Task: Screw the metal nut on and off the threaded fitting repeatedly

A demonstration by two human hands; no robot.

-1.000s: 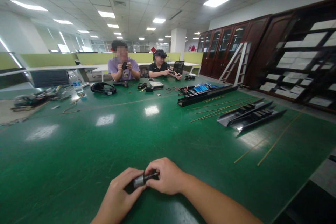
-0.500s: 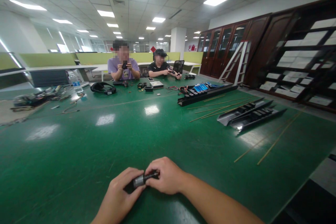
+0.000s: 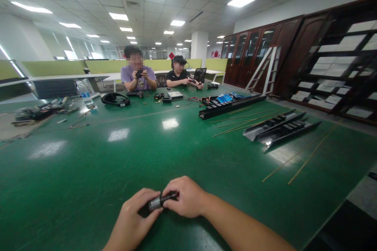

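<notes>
Low in the head view, both my hands meet over the green table. My left hand is closed around the silver end of a small dark cylindrical part. My right hand pinches the black end of the same part with curled fingers. The part lies roughly level between the two hands, just above the table top. Most of its body is hidden by my fingers.
Two people sit at the far end, each holding a small device. Black long trays and thin wooden rods lie on the right. A black headset, cables and small parts lie further back. Dark cabinets and a ladder stand at the right.
</notes>
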